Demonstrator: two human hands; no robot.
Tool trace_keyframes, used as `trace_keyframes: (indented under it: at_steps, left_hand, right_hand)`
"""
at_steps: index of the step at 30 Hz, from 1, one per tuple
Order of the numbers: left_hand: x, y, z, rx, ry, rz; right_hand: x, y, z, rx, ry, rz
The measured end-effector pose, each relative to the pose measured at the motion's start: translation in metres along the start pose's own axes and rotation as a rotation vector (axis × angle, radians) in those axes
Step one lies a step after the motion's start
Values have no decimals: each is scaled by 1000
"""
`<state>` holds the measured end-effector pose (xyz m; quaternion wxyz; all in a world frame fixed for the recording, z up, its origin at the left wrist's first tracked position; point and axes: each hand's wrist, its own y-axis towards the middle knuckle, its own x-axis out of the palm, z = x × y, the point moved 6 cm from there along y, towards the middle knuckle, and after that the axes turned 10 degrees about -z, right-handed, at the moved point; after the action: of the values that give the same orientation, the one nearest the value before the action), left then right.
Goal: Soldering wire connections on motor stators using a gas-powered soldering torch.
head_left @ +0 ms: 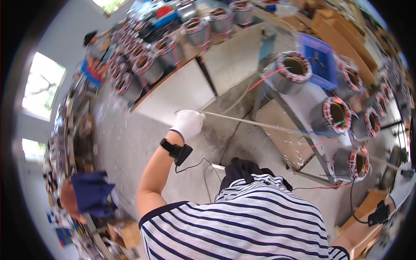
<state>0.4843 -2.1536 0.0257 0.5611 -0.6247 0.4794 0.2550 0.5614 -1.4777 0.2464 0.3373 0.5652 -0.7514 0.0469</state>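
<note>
My left hand (189, 124), in a white glove, is closed on the end of a long, thin, pale strip (249, 121) at mid-picture. The strip runs rightward across the work table, past several grey motor stators with copper windings. My right hand (402, 184), also gloved, reaches out to the far right rim. A pale length meets its fingers, seemingly the same strip, and a dark cylindrical piece (407, 173) shows beside them. Nearest to that hand, a stator (341, 163) lies with its bore facing right. Another stator (331, 116) with a blue wire sits farther back on the table.
A blue plastic crate (318, 60) holding tools stands behind a stator (293, 74) with a red lead. More stators (196, 32) crowd the far bench. At far left a person (96, 54) is among them. A dark blue cloth (92, 193) hangs at left. Thin cables lie across the concrete floor.
</note>
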Motion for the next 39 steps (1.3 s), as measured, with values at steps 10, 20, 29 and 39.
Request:
trace_keyframes:
  at_steps: [10, 20, 29, 39]
  left_hand:
    - [253, -245, -174, -903, -131, -281]
    - [348, -550, -205, -1294, -227, -274]
    - [419, -602, -120, -1317, -303, -267]
    - [366, -480, -193, -808, 95, 52]
  right_hand:
    - [72, -31, 82, 41, -311, -164]
    - [171, -75, 141, 27, -707, -437]
    - [199, -58, 207, 526, 170, -573]
    - [249, -177, 193, -19, -567, -522]
